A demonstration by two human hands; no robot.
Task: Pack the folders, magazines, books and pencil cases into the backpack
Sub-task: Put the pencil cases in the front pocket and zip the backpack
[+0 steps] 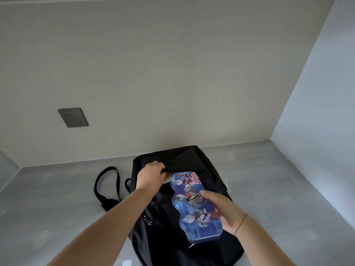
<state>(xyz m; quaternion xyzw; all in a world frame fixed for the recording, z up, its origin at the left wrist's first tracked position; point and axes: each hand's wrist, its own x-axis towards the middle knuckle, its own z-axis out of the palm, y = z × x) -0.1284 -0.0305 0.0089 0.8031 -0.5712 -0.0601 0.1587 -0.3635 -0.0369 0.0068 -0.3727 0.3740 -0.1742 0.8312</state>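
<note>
A black backpack (pixel 163 212) lies on the grey surface in front of me, its top toward the wall. My left hand (pixel 150 177) grips the upper flap of the backpack's opening and holds it up. My right hand (pixel 223 212) holds a blue pencil case (pixel 194 202) with a wavy outline and cartoon figures on its lid. The case points with its far end at the opening, just right of my left hand. A sliver of something tan shows inside the opening under the flap.
The grey surface (pixel 278 189) meets a beige wall at the back and a pale wall on the right. A grey wall socket (pixel 73 117) sits on the back wall at the left. A black shoulder strap (pixel 106 186) loops out left of the backpack.
</note>
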